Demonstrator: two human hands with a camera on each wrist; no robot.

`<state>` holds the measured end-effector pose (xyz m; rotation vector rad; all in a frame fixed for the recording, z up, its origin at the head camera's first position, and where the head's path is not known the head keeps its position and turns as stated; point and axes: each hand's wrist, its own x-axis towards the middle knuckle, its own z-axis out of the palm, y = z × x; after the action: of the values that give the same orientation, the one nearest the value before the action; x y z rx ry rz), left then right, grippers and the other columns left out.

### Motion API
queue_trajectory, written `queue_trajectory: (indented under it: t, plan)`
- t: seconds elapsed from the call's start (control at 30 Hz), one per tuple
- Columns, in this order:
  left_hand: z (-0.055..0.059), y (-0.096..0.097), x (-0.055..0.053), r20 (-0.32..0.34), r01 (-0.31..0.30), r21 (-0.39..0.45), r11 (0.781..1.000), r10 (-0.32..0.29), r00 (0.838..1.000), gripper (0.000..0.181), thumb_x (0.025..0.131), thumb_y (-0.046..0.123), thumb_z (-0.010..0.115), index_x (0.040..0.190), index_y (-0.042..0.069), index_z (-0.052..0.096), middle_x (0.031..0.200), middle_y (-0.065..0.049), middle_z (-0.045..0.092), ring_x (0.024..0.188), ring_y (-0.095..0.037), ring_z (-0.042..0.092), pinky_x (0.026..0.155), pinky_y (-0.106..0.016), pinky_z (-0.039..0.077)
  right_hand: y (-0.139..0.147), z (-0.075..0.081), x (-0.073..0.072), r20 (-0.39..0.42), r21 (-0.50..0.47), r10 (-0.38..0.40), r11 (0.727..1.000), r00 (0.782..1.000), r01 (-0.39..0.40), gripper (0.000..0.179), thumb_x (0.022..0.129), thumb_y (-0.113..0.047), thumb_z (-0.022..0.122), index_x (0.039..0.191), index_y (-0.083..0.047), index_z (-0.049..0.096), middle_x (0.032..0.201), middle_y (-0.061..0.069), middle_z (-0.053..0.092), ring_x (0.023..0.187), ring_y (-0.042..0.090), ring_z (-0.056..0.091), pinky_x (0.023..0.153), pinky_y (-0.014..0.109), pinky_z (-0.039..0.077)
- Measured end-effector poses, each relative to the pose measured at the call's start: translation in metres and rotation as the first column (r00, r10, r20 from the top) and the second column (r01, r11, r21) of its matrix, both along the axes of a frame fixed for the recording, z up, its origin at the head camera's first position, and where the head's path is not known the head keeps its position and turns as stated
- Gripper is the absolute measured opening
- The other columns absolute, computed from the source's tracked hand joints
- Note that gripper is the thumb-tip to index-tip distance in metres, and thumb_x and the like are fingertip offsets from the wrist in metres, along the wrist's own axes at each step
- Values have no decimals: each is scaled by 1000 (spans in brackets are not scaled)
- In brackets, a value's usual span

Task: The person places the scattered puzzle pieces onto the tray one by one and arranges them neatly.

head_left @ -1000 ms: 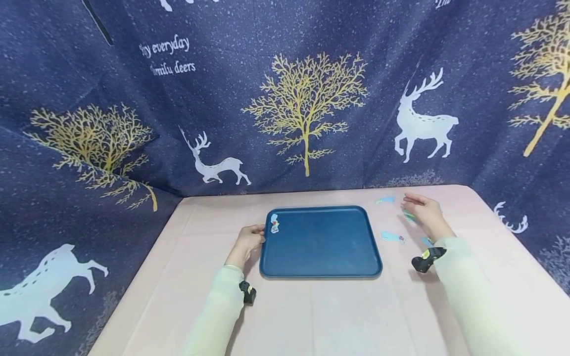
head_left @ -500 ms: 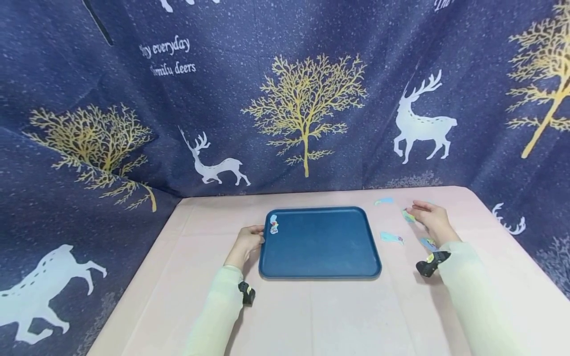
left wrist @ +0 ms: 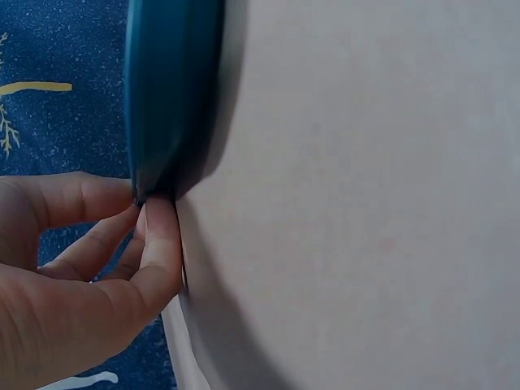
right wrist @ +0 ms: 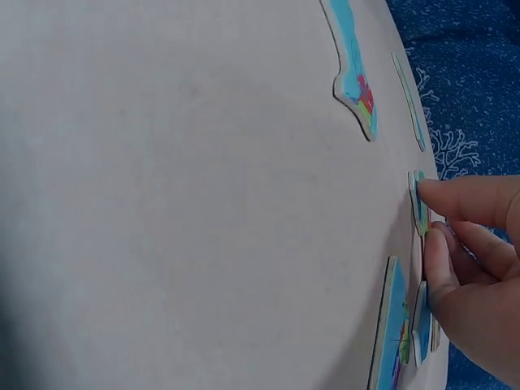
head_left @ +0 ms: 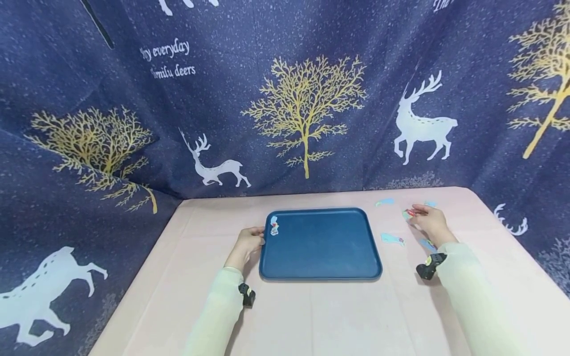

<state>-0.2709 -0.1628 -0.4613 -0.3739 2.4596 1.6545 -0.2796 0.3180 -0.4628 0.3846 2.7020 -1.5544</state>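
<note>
A dark blue rectangular tray (head_left: 320, 247) lies on the table. My left hand (head_left: 247, 242) holds its left rim, pinching the edge between thumb and fingers in the left wrist view. Inside the tray's upper left corner sit joined puzzle pieces (head_left: 274, 226), light with red and yellow print. To the right, my right hand (head_left: 432, 223) pinches a small flat puzzle piece (head_left: 409, 213) with green and red on it, low over the table. In the right wrist view its fingertips (right wrist: 431, 193) touch the edge of that piece; how far it is lifted I cannot tell.
Around the right hand lie more light-blue puzzle pieces: one at the back (head_left: 385, 202), one beside the tray (head_left: 393, 239), one by the wrist (head_left: 427, 244), one behind the fingers (head_left: 430, 203). A blue printed curtain (head_left: 213, 99) hangs behind the pink-covered table (head_left: 338, 316).
My right hand has shifted slightly right and down from the back pieces, and its fingers have come together on a piece, whose red print now shows. The left hand and tray stay put.
</note>
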Motion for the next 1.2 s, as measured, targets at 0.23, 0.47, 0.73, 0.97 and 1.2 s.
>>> queue_trajectory:
  t: [0.23,0.47,0.73,0.97,1.2]
  plan:
    - [1,1,0,9,-6,-1,1000,6,1000,51,80,-15,53,129,-2,57,115,-18,61,105,-28,59,90,-37,55,-1,1,0,8,20,-19,1000,1000,19,65,85,-1,62,143,7,35,138,32,41,125,46,40,105,54,39]
    - [2,1,0,10,-8,-3,1000,8,1000,51,80,-15,54,129,-1,58,112,-17,61,103,-27,59,90,-37,56,0,-3,-2,-21,56,-17,998,1000,18,65,84,-3,65,143,3,38,135,30,45,123,45,41,103,57,40]
    - [2,1,0,3,-5,-10,1000,5,1000,51,80,-13,54,129,-1,58,115,-18,62,107,-31,60,92,-41,55,-2,1,0,-43,103,-36,994,998,41,65,82,-2,67,141,2,42,133,30,43,121,47,42,101,57,41]
    - [2,0,0,-3,0,-12,1000,0,1000,50,79,-13,54,128,-2,59,112,-17,63,103,-28,60,90,-39,56,-2,-1,-2,-50,109,-46,993,998,51,67,81,-3,68,141,4,41,132,31,42,120,47,41,99,57,43]
    - [0,-1,0,-11,7,-19,1000,-7,1000,49,78,-14,54,126,-4,60,113,-19,63,103,-28,61,88,-35,56,-1,-4,-4,-21,155,-58,986,998,60,64,82,-6,68,138,9,41,123,32,50,107,43,52,89,48,52]
